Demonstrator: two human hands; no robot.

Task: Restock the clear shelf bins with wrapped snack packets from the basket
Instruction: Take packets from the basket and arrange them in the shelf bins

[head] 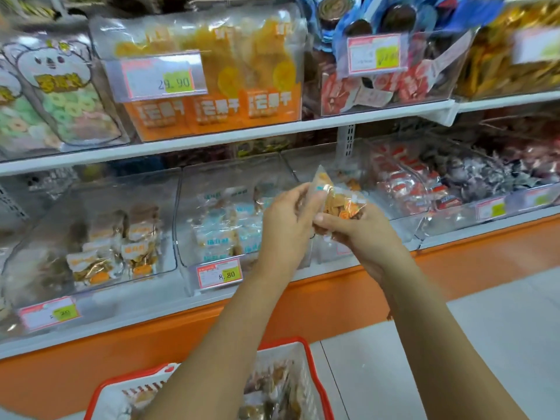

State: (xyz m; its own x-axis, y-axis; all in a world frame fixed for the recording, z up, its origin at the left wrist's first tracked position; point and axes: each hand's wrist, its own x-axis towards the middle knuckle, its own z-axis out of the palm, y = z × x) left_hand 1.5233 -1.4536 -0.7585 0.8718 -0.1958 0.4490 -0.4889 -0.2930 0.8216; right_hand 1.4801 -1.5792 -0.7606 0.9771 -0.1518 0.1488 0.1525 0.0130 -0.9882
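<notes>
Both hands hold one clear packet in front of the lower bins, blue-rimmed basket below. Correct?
No. The head view shows the basket has a red rim, not blue. The rest stands: left hand and right hand both hold the clear packet in front of the lower bins.

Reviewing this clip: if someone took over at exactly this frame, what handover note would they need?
Hands: the left hand grips the snack packets from the side, and the right hand holds the same bundle from beneath.
Where: the bundle is in front of the lower-shelf clear bins, not yet in one. The basket below the arms holds more packets.
Done: the bins are partly stocked.
Left: place this bundle, then empty the basket.
</notes>
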